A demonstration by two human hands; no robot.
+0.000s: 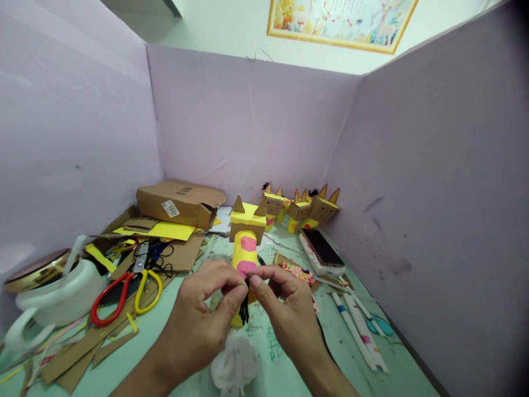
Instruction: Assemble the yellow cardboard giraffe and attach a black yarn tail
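Note:
In front of me stands a paper-and-cardboard toy animal [245, 251]. It has a yellow body with pink spots and a cardboard head with two pointed ears. At its near end hangs a black yarn tassel [244, 311] with loose strands. My left hand [210, 309] is closed, thumb and forefinger pinching the tassel's top. Opposite it, my right hand [291, 306] also pinches there with its fingertips. The exact contact at the fingertips is partly hidden. Below the hands lies a crumpled white tissue [235, 364].
Red-and-yellow-handled scissors [109, 300] lie left among cardboard scraps [88, 350] and black yarn. A white teapot-shaped container [61, 292] stands far left, a cardboard box [177, 201] behind. Several similar toy animals [300, 209] stand at the back. Rightward are a phone [322, 248] and white markers [355, 331].

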